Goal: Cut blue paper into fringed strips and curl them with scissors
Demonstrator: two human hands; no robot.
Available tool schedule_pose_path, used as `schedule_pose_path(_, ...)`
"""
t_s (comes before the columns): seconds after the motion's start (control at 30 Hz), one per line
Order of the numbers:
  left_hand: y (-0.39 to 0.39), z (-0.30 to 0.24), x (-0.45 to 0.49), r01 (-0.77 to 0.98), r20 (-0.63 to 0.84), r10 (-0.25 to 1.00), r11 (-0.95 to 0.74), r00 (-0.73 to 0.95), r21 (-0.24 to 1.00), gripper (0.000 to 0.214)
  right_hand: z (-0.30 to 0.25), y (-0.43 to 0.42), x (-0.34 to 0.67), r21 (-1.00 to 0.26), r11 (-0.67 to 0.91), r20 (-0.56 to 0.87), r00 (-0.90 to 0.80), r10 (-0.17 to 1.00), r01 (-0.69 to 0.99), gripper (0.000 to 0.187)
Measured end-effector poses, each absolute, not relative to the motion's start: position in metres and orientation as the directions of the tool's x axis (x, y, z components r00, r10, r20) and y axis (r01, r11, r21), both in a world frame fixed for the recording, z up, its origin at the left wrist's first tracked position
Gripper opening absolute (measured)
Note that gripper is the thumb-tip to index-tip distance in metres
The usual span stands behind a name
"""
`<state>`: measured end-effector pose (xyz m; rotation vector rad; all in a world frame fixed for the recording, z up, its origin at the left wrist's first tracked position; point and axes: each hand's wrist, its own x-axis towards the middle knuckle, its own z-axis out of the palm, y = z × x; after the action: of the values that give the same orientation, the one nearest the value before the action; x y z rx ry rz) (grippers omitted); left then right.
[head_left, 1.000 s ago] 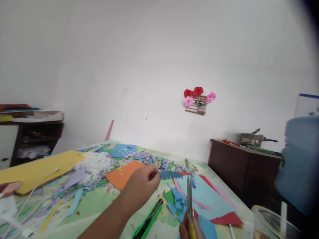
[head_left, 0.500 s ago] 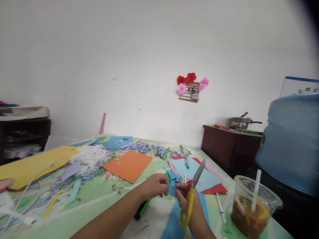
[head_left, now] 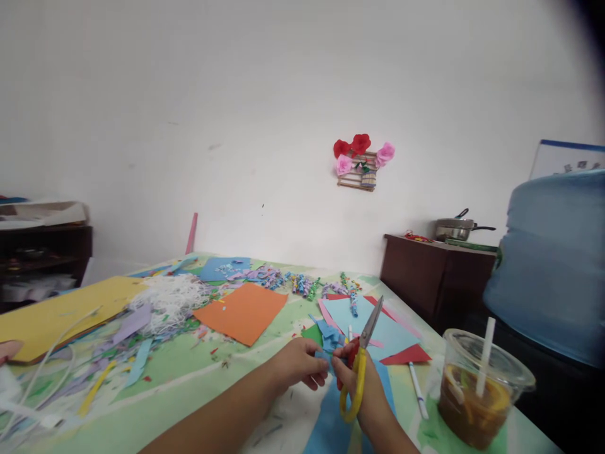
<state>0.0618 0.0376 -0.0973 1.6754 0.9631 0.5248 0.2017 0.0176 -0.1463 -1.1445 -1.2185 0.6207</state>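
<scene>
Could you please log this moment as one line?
left hand: pinching blue paper piece | right hand: holding scissors, blades pointing forward | nearby: orange sheet, drink cup, white pen

The long-bladed metal scissors (head_left: 363,353) show grey blades, bright yellow on the handle and red beside it. I see plain blue on the small paper piece (head_left: 323,356). Patchy pale green and white pattern the covered table (head_left: 189,384). Across it, the four-sided paper sheet (head_left: 243,313) is solid orange, the broad flat card (head_left: 70,315) yellow, the tangled shred heap (head_left: 174,299) white. On the pale wall (head_left: 227,82), paper roses (head_left: 361,144) glow red and pink.
</scene>
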Motion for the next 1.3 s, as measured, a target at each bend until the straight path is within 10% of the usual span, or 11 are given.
schedule_pose_path(0.87,0.055,-0.093,0.048,0.135,0.075,0.947,-0.122,0.313,0.983,0.014,-0.144,0.025,0.222,-0.969,0.176,0.226,0.335,0.915,0.173,0.011)
schedule_pose_path(1.3,0.036,-0.086,0.064,0.064,0.149,0.963,-0.167,0.226,0.984,0.014,-0.143,0.016,0.199,-0.924,0.295,0.221,0.287,0.932,-0.244,0.007)
